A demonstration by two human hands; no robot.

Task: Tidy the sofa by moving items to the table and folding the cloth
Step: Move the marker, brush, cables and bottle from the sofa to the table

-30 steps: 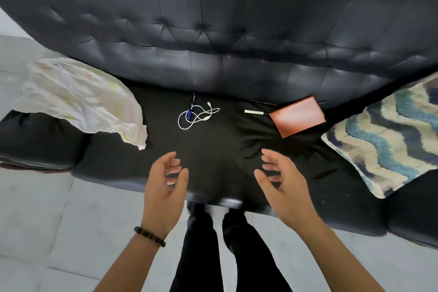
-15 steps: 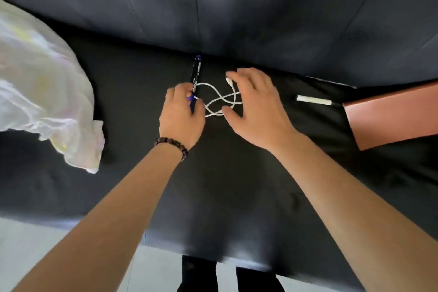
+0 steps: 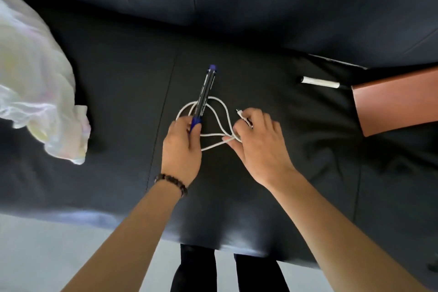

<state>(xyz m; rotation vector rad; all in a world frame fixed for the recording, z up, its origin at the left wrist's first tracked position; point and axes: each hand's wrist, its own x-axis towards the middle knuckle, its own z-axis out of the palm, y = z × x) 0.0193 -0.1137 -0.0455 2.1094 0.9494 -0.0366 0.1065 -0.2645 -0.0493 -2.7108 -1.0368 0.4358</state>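
On the black sofa seat (image 3: 123,106) my left hand (image 3: 181,147) grips the lower end of a dark marker with blue caps (image 3: 205,93); the marker points away from me. Beside it, my right hand (image 3: 258,142) pinches a looped white cable (image 3: 216,114), whose plug sticks out above my fingers. A crumpled white cloth (image 3: 35,83) lies on the seat at the left. To the right lie a white pen (image 3: 318,82) and a brown notebook (image 3: 398,102).
The padded sofa back (image 3: 237,2) rises behind the items. The seat's front edge runs across the lower view, with pale floor (image 3: 47,256) below it. My legs in dark trousers stand against the edge at the bottom centre.
My left hand has closed on the marker and drawn it out toward me. My right hand has gathered the cable loops between its fingers. The camera has moved closer.
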